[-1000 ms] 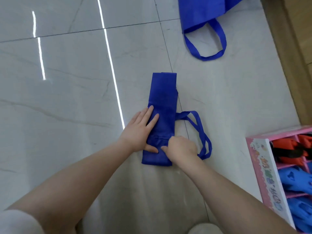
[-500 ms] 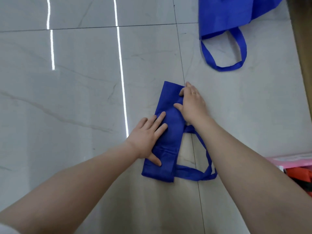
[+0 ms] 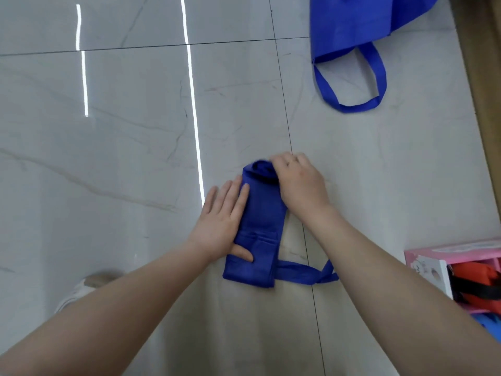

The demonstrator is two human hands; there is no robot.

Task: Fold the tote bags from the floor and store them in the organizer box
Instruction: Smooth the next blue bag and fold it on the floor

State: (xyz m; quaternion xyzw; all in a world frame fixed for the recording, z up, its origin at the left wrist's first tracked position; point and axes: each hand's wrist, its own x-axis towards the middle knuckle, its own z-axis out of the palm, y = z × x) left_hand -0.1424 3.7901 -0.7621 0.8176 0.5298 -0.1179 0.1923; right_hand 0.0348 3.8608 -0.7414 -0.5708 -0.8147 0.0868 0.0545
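One blue tote bag (image 3: 260,226), already folded into a narrow strip, lies on the floor (image 3: 122,158) at frame centre, running from about 12 to 6 o'clock. Its far end is now curled over into a small roll; half a second ago that end lay flat with the right hand just reaching it, so the roll-up or end fold has begun. The right hand (image 3: 299,183) grips that rolled far end, fingers curled over it. The left hand (image 3: 225,223) is spread flat, fingers straight, pressing the strip's left edge, thumb on the near part. It has slid slightly outward from mid-strip toward the edge. The bag's handles (image 3: 306,275) trail out flat at 4 o'clock from the near end, passing under the right forearm.

Judgement: lengthwise folding is done; the strip is being shortened toward the person, then it goes to the box. The handles are loose and may need tucking.

A second blue tote bag (image 3: 352,25) lies unfolded at 1 o'clock, its handle loop (image 3: 352,85) open on the tile, well apart. The pink organizer box (image 3: 425,264) sits at 4 o'clock at the frame edge, with red-orange folded bags (image 3: 477,280) and a bit of blue visible in its compartments. So at least one more bag remains.
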